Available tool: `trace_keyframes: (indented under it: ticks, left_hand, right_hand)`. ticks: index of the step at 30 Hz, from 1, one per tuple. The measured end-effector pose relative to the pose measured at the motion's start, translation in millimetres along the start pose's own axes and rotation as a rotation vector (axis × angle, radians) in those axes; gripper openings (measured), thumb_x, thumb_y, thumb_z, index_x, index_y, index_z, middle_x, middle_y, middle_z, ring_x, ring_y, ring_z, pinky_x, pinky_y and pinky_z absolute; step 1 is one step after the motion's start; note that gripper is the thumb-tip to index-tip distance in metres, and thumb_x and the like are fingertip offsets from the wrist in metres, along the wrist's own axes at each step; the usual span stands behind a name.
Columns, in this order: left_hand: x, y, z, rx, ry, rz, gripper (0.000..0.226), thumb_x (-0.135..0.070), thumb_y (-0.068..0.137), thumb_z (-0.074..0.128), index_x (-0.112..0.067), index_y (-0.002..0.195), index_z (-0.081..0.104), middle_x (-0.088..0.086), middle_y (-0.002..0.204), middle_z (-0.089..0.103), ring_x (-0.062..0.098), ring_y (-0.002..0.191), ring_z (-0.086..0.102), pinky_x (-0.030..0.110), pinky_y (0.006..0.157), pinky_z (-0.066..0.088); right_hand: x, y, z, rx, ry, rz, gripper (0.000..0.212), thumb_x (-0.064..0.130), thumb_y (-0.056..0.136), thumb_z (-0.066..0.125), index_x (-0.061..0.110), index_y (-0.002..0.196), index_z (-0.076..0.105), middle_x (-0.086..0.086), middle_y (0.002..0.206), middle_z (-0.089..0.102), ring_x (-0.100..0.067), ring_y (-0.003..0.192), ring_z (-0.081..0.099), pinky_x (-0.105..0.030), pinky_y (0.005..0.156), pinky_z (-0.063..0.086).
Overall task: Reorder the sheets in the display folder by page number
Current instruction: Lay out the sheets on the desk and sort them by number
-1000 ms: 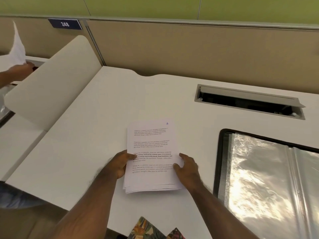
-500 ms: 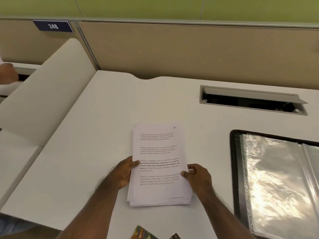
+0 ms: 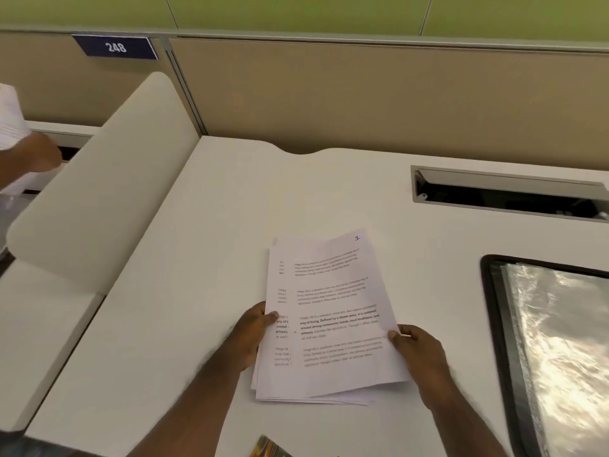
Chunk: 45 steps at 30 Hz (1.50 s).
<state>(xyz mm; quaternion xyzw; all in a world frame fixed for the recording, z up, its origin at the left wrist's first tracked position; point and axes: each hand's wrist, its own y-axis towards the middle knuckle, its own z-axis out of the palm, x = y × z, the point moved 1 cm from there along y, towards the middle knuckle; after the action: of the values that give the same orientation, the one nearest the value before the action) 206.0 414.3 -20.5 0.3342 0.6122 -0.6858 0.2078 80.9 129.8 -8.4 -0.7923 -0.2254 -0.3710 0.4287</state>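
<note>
One top sheet bears handwritten "1"; sign reads "248".

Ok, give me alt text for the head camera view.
Two hands hold a stack of white printed sheets on a white desk: the left hand steadies the stack, the right hand pinches the top sheet, skewed. An open black display folder lies right.

Left hand holding stack of sheets on white desk; right hand pinching skewed top sheet. Open display folder near right.
</note>
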Motion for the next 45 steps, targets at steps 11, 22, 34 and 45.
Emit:
trace_keyframes:
  ticks: [11,22,34,45]
  left_hand:
    - [13,1,0,-0.061,0.108,0.083,0.027,-0.008,0.099,0.048,-0.022,0.112,0.067,0.0,0.103,0.076,0.023,0.095,0.073,0.049,0.092,0.056]
    - [14,5,-6,-0.013,0.147,0.088,0.024,-0.025,0.089,0.054,-0.029,0.11,0.065,-0.006,0.108,0.075,0.014,0.094,0.073,0.038,0.088,0.059]
    - [21,13,-12,0.05,0.141,0.086,0.039,-0.03,0.08,0.053,-0.025,0.117,0.064,-0.007,0.108,0.075,0.014,0.099,0.071,0.024,0.081,0.055]
    - [18,11,-10,0.017,0.108,0.084,0.025,-0.017,0.097,0.052,-0.027,0.117,0.064,-0.005,0.108,0.075,0.017,0.097,0.072,0.035,0.086,0.059]
  right_hand:
    - [108,68,36,0.161,0.262,-0.084,0.025,0.003,0.092,0.055,0.015,0.107,0.07,-0.007,0.106,0.074,-0.028,0.095,0.069,-0.043,0.088,0.052]
    - [202,118,228,0.368,0.316,0.074,0.03,-0.007,0.091,0.051,0.018,0.083,0.064,-0.011,0.103,0.068,-0.029,0.093,0.065,-0.047,0.088,0.054]
    - [223,131,308,0.318,0.23,0.067,0.029,-0.002,0.084,0.048,0.021,0.074,0.062,-0.007,0.1,0.071,-0.032,0.092,0.068,-0.048,0.078,0.06]
    - [232,138,280,0.366,-0.233,-0.154,0.059,0.032,0.092,0.06,0.012,0.144,0.043,-0.008,0.142,0.052,-0.026,0.127,0.052,-0.041,0.105,0.045]
